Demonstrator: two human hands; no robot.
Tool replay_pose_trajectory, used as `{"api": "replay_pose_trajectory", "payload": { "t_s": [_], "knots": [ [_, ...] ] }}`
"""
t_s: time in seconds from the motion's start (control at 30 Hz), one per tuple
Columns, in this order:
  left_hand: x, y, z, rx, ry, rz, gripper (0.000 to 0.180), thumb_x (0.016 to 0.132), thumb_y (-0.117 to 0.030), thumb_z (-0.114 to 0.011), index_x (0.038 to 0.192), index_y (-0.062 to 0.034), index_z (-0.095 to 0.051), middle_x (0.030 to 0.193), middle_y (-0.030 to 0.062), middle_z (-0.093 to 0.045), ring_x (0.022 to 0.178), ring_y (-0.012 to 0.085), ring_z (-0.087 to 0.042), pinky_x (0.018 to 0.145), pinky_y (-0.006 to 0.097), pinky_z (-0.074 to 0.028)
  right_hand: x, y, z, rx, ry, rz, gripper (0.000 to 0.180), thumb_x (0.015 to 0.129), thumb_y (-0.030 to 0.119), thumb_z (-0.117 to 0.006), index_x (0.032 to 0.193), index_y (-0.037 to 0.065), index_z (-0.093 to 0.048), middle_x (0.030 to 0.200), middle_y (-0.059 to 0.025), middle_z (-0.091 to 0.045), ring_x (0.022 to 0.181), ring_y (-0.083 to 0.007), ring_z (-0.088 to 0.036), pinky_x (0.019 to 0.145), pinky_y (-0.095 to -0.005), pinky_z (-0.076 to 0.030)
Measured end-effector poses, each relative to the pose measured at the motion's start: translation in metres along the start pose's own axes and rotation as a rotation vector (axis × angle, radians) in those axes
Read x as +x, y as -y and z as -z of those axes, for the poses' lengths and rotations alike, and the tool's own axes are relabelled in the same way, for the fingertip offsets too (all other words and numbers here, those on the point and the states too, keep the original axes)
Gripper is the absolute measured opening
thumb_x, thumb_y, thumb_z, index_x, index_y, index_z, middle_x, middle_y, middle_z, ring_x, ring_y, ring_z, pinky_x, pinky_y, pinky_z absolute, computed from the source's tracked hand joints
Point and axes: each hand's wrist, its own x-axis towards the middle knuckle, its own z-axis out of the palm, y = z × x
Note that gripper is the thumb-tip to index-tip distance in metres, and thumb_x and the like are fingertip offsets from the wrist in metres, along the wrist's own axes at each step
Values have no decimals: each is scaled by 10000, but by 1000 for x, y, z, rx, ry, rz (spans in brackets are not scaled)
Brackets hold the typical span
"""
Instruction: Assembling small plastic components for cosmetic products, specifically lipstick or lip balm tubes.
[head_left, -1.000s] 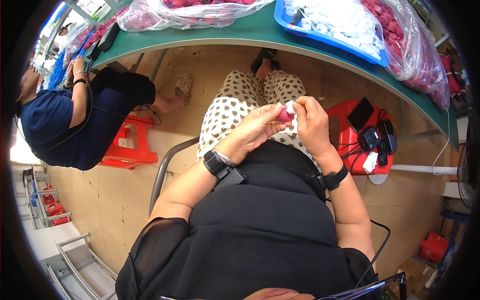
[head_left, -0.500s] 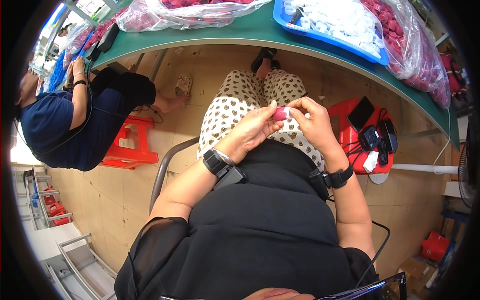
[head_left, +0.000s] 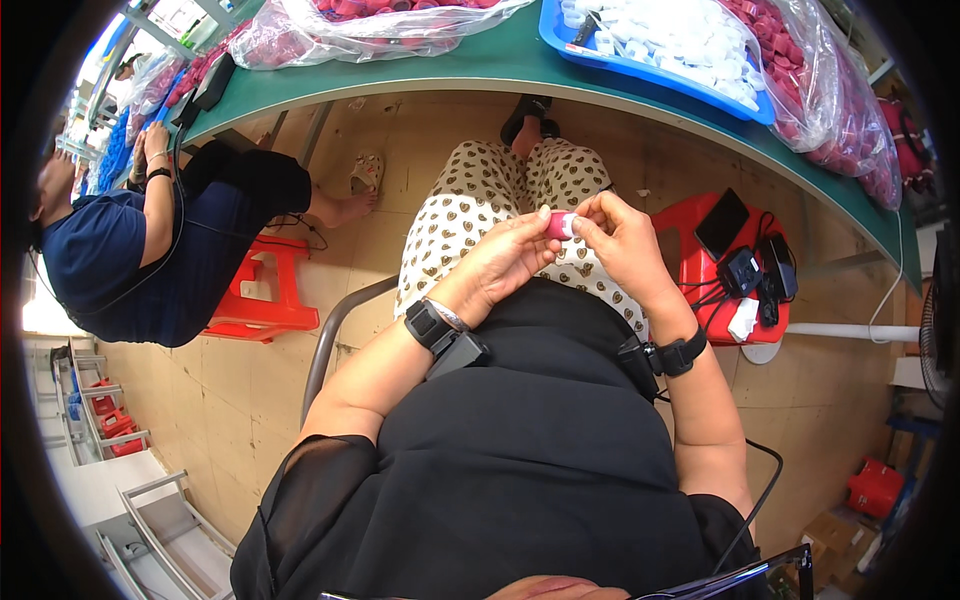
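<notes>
Pink cap (head_left: 555, 225), near side of the green table (head_left: 450, 68): left hand (head_left: 508, 254) holds it in a narrow pinch; right hand (head_left: 624, 242), equally narrow, grips its white end (head_left: 568, 226). Blue tray (head_left: 640, 74) stands on the table.

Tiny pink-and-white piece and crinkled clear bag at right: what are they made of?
Tiny pink-and-white piece: maybe plastic, from its even colours; finish unclear.
Crinkled clear bag: likely thin, shiny plastic film, since it glints and is see-through.
</notes>
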Motion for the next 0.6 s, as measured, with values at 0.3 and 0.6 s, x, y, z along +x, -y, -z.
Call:
{"api": "replay_pose_trajectory", "payload": {
  "t_s": [0.3,0.6],
  "knots": [
    [7,6,10,-114,-6,80,274,993,-273,-472,1030,-20,-572,900,49,-605,743,113,-553,650,230,-496,-3,6,-7,-10,-8,-57,142,832,109,-660,862,-14,-596,719,-85,-650,633,-122,-605,594,-274,-486],
    [9,8,13,-152,-3,152,267,990,-269,-479,1009,-18,-569,878,54,-595,733,118,-558,647,227,-504,-2,1,-8,-62,5,-58,167,810,119,-673,827,-14,-574,684,-113,-630,606,-165,-605,576,-305,-478]
  ]
}}
